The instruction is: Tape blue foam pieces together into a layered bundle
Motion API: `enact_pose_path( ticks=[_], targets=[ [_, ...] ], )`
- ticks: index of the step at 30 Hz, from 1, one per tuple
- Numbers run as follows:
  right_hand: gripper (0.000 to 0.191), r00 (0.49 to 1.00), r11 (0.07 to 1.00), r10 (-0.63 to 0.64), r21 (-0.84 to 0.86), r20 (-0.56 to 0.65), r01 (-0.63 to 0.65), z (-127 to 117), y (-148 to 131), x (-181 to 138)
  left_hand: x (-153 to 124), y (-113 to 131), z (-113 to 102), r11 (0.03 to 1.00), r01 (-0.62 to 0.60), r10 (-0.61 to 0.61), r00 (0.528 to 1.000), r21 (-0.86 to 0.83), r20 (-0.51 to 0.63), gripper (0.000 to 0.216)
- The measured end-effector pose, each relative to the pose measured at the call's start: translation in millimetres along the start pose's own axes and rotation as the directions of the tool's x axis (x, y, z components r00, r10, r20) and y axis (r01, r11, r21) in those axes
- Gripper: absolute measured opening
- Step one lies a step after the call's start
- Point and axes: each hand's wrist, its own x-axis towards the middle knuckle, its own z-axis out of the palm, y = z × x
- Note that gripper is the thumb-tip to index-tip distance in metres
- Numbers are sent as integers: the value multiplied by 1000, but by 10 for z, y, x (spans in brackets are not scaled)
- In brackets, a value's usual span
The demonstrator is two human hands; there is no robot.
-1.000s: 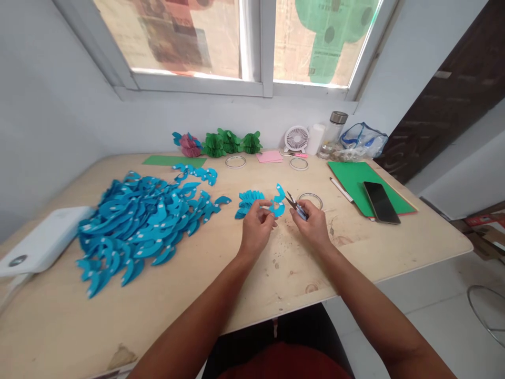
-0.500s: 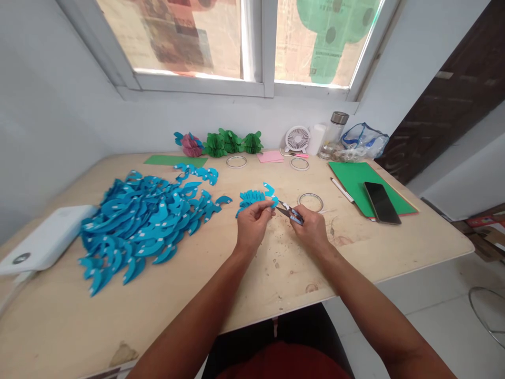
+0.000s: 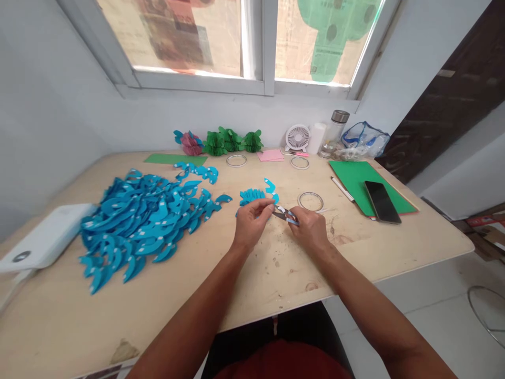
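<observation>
My left hand (image 3: pixel 254 221) is closed in a pinch at the middle of the table. What lies between its fingertips is too small and hidden to make out. Wrapped round the handles of a small pair of dark-bladed scissors (image 3: pixel 284 216) is my right hand (image 3: pixel 310 226); the blades point at the left fingertips. A curved blue paper piece (image 3: pixel 270 185) with white patches lies just beyond those fingertips. Behind my left hand sits a small row of stacked blue paper pieces (image 3: pixel 252 196), partly covered. Further left spreads a large heap of curved blue paper pieces (image 3: pixel 145 216) with white squares.
Rolls of tape (image 3: pixel 310 201) lie around the table. A phone (image 3: pixel 382 201) rests on green sheets (image 3: pixel 351 181), beside a pen (image 3: pixel 342 189). Paper flowers (image 3: pixel 232 141), a small fan (image 3: pixel 298 138) and a bottle (image 3: pixel 334 134) line the wall. A white power bank (image 3: pixel 51 234) lies left.
The scissors have turned a little and their blades have come nearer to my left fingertips. The curved blue piece by those fingertips has shifted slightly away from me.
</observation>
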Motion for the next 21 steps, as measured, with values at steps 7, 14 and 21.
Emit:
enact_pose_path(
  ticks=[7,14,21],
  targets=[
    [20,999,998,-30,-45,43,32,2,-7,-5,11,6,-23,996,-54,46,993,69,107,21],
    [19,998,998,-29,-51,56,32,-5,-19,-7,25,7,-30,993,-52,39,992,105,122,13],
    [20,996,998,-47,-39,76,50,-19,-36,-3,12,48,-38,990,-40,25,994,132,110,9]
  ],
)
